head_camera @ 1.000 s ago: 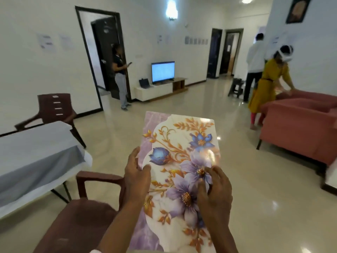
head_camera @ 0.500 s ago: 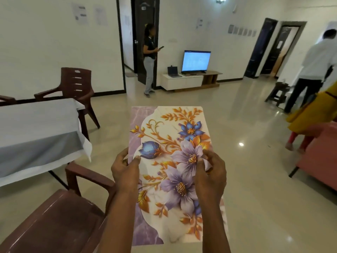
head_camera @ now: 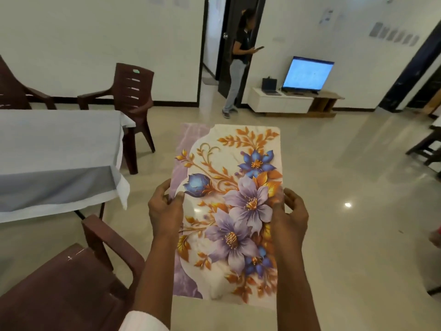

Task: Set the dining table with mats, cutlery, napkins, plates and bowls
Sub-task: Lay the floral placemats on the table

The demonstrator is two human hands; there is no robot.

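I hold a floral place mat (head_camera: 229,187) out in front of me with both hands, flat side up, its long edges running away from me. My left hand (head_camera: 164,211) pinches the left edge, the thumb pressed on the printed face beside the blue bud and the fingers curled underneath. My right hand (head_camera: 290,216) wraps the right edge about level with the left; its fingers curl round the border, though how they lie underneath is hidden. The mat hangs in the air over the glossy tiled floor (head_camera: 334,187), not touching anything but my hands. The dining table (head_camera: 59,144), covered in a pale cloth, stands to my left, apart from the mat. A brown plastic armchair (head_camera: 71,283) sits just beside my left forearm, and another (head_camera: 133,96) stands at the table's far corner. Further off, a person (head_camera: 238,60) stands in a doorway, near a lit screen (head_camera: 307,74) on a low white cabinet (head_camera: 279,103).
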